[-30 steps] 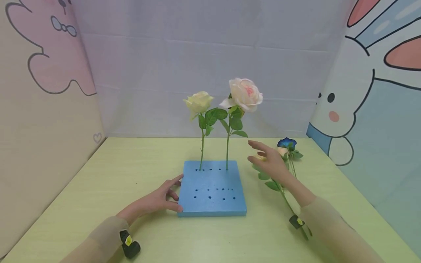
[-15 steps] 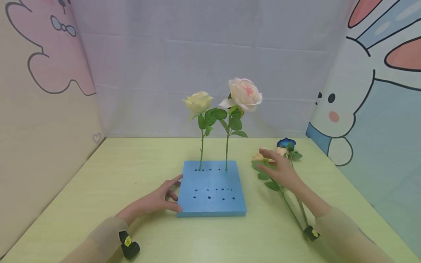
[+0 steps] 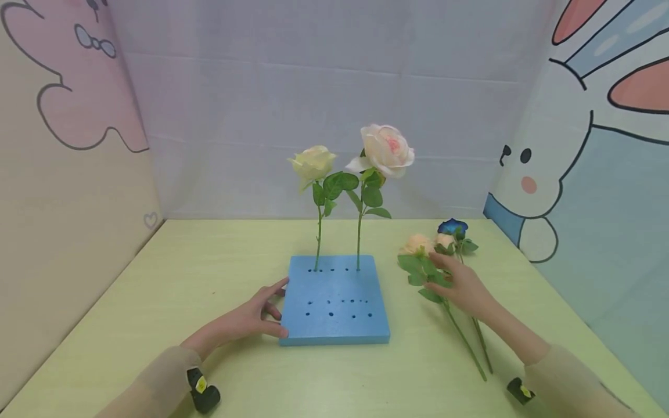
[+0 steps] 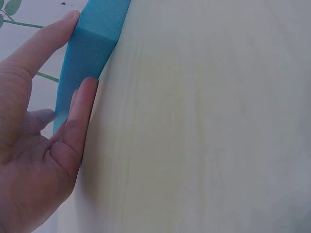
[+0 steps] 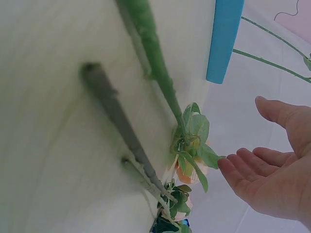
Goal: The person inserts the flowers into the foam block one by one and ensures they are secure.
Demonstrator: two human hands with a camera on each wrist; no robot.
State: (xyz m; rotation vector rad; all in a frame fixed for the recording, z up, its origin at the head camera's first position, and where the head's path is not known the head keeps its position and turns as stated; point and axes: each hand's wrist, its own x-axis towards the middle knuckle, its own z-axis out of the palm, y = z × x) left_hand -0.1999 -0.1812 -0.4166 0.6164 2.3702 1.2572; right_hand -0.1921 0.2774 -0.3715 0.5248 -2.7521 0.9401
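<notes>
While the lower scene is taken up by a pale yellow-green table (image 3: 209,255), a blue perforated block (image 3: 340,284) is set near its middle, and in the block's far row of holes two roses are held upright: a tall pale pink rose (image 3: 373,196) on the right and a shorter cream rose (image 3: 318,195) on the left. To the right of the block, a peach rose (image 3: 413,266) is laid on the table, its bloom pointed away and its stem slanted back towards the near right; just beyond it, a blue rose (image 3: 452,227) and a small pale peach rosebud (image 3: 444,240) are laid close together. The peach rose is approached by the right hand (image 3: 461,284), clearly the nearer one; the left hand (image 3: 254,316) is placed at the block's left side, its thumb and extended fingers rested against the block without being clenched. By the right forearm's more sideways slant, the stem's long axis is met obliquely. From the right fingertips, the bloom is found just to the left, with the upper leaves beneath and between fingers and thumb. These are parted and loosely extended, with nothing seen to be grasped; whether a leaf is touched cannot be told.
</notes>
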